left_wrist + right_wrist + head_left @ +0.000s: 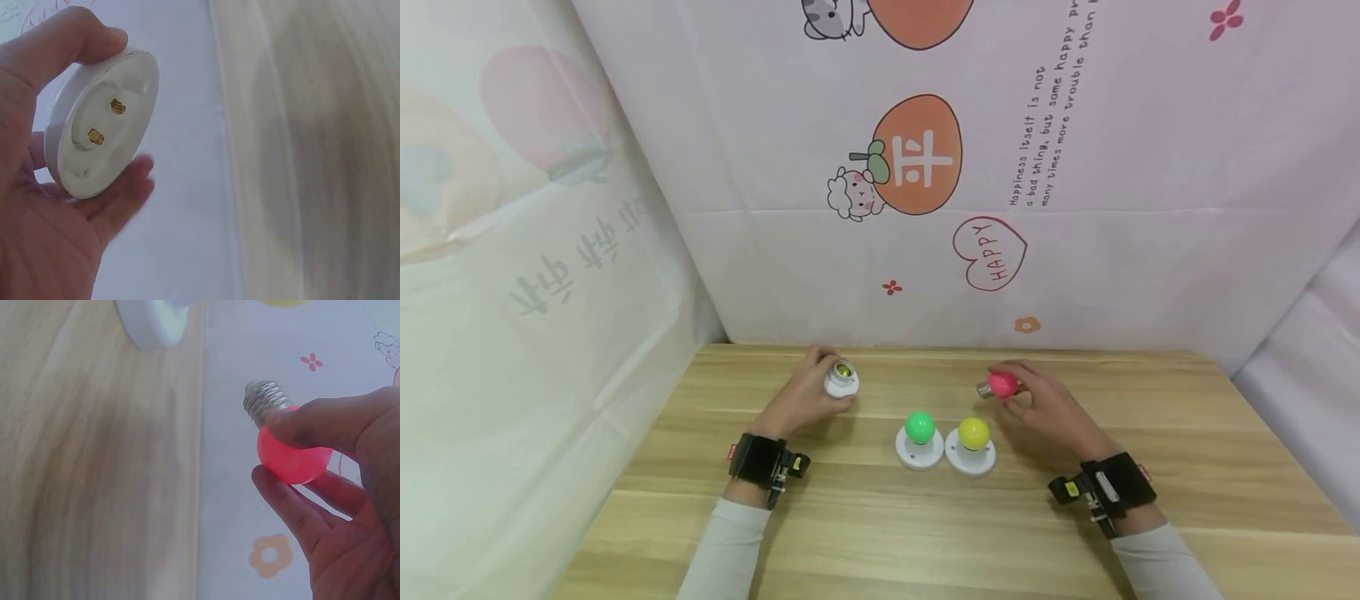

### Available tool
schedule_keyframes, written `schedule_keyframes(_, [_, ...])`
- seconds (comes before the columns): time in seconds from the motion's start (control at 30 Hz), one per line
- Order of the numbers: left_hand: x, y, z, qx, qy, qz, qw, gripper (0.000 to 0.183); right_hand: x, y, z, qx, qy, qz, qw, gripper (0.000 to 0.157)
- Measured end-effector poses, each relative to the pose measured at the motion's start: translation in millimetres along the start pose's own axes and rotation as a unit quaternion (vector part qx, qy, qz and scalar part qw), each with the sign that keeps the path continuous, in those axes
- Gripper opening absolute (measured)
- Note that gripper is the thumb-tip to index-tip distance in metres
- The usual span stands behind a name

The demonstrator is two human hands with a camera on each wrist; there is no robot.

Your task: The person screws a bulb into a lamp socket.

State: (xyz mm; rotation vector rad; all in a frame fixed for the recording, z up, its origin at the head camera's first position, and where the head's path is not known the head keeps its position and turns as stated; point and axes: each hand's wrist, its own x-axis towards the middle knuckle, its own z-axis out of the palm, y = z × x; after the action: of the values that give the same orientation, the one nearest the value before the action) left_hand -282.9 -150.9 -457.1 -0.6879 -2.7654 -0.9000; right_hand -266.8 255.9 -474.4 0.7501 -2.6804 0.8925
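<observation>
At the left, my left hand (808, 393) grips a white round bulb socket (842, 383) by its edge, its threaded opening facing up toward the head camera. In the left wrist view the underside of the socket (134, 94) shows two brass terminals, with thumb and fingers around the rim. My right hand (1047, 406) holds a pink light bulb (1003, 384) by its globe, the metal screw base pointing left. Thumb and fingertips pinch the pink bulb (294, 459) in the right wrist view, and its silver thread is uncovered.
Between the hands, a green bulb (920, 427) and a yellow bulb (973, 433) stand upright in white sockets, side by side on the wooden table (880, 533). A printed white cloth (790, 275) rises behind the table's back edge. Each wrist wears a black strap with a camera.
</observation>
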Motion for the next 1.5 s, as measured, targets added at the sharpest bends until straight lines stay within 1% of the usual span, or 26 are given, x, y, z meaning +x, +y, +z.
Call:
schedule_keyframes(0.07, [0.1, 4.9, -0.5, -0.008, -0.003, 0.01, 0.9999, 0.061, 0.4, -2.5, -0.9, -0.005, 0.005, -0.01, 1.0, 0.055])
schedule_keyframes(0.2, [1.0, 15.9, -1.7, -0.003, -0.005, 0.023, 0.9997, 0.062, 1.2, -9.2, -3.4, -0.014, 0.015, -0.023, 1.0, 0.055])
schedule_keyframes(0.43, [1.5, 31.6, -2.0, 0.032, -0.019, 0.033, 0.9988, 0.075, 1.3, -23.1, -8.7, -0.015, 0.016, -0.032, 0.999, 0.052])
schedule_keyframes(0.6, [0.5, 40.4, -0.1, 0.048, -0.021, 0.064, 0.9966, 0.077, 2.1, -32.2, -11.2, -0.017, 0.021, -0.059, 0.998, 0.053])
schedule_keyframes(0.73, [0.1, 47.5, 1.5, 0.039, -0.02, 0.084, 0.9955, 0.079, 2.7, -39.2, -11.9, -0.02, 0.029, -0.087, 0.996, 0.054])
schedule_keyframes(0.83, [-0.1, 52.4, 2.7, 0.025, -0.02, 0.09, 0.9955, 0.077, 3.0, -45.0, -11.9, -0.024, 0.032, -0.102, 0.994, 0.054])
schedule_keyframes(0.9, [0.0, 55.3, 3.5, 0.015, -0.017, 0.094, 0.9953, 0.072, 3.3, -49.1, -12.0, -0.027, 0.033, -0.11, 0.993, 0.053])
schedule_keyframes(1.07, [-0.2, 61.7, 5.0, -0.002, -0.016, 0.117, 0.993, 0.059, 4.0, -57.4, -13.5, -0.031, 0.036, -0.127, 0.991, 0.052])
schedule_keyframes(1.3, [-3.5, 68.4, 8.1, 0.012, -0.023, 0.147, 0.9888, 0.062, 3.8, -63.9, -14.8, -0.034, 0.038, -0.135, 0.99, 0.051])
schedule_keyframes(1.5, [-5.1, 73.5, 11.7, 0.022, -0.026, 0.176, 0.9838, 0.058, 3.6, -69.9, -14.5, -0.035, 0.033, -0.137, 0.989, 0.051])
